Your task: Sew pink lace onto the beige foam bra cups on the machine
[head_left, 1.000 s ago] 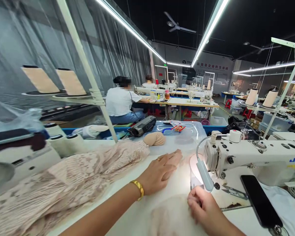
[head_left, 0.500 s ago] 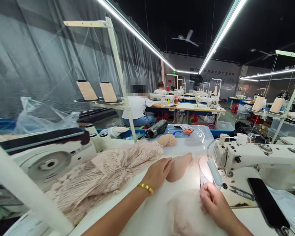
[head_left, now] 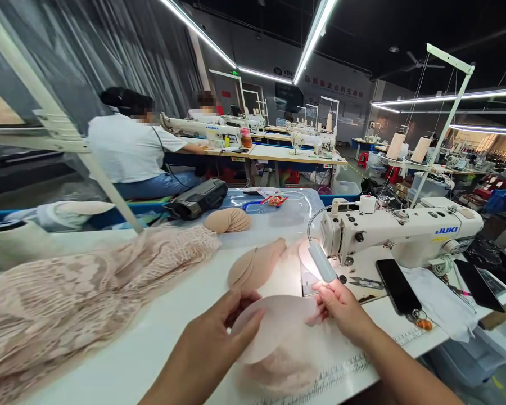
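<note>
My left hand (head_left: 223,332) grips a pale, rounded bra cup pad (head_left: 274,323) by its left edge, thumb on top. At the other side, my right hand (head_left: 339,306) pinches thin, sheer beige fabric (head_left: 290,371) that hangs below and around the pad. Just beyond the left hand, a small pile of beige pads (head_left: 257,264) lies on the white table. Right of it, the sewing machine's lamp (head_left: 321,261) shines on another pad beside the needle area. The sewing machine (head_left: 396,228) stands right of my right hand.
Beige lace fabric (head_left: 80,287) covers the table's left part. More stacked pads (head_left: 227,220) lie near a clear plastic lid (head_left: 295,211). Thread snips (head_left: 365,283) and a black phone (head_left: 399,286) lie by the machine. A co-worker (head_left: 130,149) sits ahead on the left.
The view has turned right. My left hand has come back from the pad pile and now holds a pad near my right hand, which still pinches the sheer fabric.
</note>
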A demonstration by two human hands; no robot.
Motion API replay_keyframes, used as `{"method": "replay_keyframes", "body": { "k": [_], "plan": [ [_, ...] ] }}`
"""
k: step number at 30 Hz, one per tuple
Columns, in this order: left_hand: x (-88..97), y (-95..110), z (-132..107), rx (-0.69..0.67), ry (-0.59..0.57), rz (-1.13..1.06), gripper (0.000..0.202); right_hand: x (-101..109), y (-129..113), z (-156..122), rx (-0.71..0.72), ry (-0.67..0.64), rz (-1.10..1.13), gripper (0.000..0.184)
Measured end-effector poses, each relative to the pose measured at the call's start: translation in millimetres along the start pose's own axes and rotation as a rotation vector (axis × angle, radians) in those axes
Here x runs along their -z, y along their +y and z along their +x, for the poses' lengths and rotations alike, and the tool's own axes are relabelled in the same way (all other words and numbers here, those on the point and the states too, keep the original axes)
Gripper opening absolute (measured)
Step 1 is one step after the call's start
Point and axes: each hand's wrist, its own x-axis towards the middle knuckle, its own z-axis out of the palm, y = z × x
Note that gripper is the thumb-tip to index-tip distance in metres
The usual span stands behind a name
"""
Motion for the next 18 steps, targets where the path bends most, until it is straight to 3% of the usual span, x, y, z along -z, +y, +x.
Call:
{"method": "replay_keyframes", "body": {
  "k": [5,8,11,13,14,16,18],
  "plan": [
    [-8.9,-2.1,-6.7,-0.01,-0.158,-0.027,0.023,-1.2,-4.3,-14.2,0.056,-0.019,-0.089,0.048],
    [-10.0,-3.5,6.7,-0.181,-0.268,0.058,0.028,-8.4,-7.4,-23.8,0.16,-0.016,-0.269,0.035],
    [-4.5,11.4,29.4,-0.352,-0.585,0.036,0.052,-15.3,-17.6,-33.6,0.484,-0.083,-0.552,0.036],
    [3.0,24.0,45.4,-0.362,-0.802,0.037,0.037,-18.2,-28.9,-38.1,0.778,-0.075,-0.758,0.037],
    [6.9,28.3,51.8,-0.365,-0.835,0.053,0.026,-19.3,-35.0,-39.2,0.913,-0.034,-0.854,0.036],
    [13.2,30.4,58.4,-0.408,-0.751,0.1,0.009,-20.7,-45.2,-38.8,1.114,0.096,-0.983,0.033],
    [14.8,24.2,55.1,-0.529,-0.543,0.135,0.006,-20.1,-48.8,-35.0,1.219,0.204,-1.007,0.032]
  ]
}}
